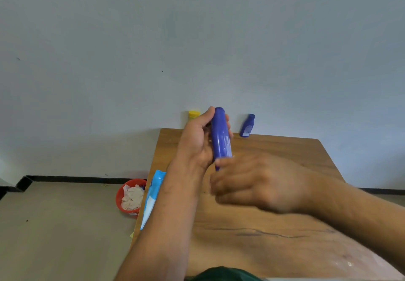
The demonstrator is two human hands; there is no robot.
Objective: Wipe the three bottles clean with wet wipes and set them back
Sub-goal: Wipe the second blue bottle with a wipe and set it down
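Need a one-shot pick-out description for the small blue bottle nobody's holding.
On the wooden table, look along the far edge by the wall. The small bottle stands there, right of the left hand. It is blue like the bigger bottle that hand grips, but shorter and untouched; the other far-edge bottle has a yellow cap.

a wooden table (263, 247) stands against a pale grey-blue wall (197, 39), over beige floor (54, 226).

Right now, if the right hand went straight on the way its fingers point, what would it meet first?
Probably the wrist of the left hand, which grips the tall blue plastic bottle. The right hand points leftward at it, very close; blur hides the depth.
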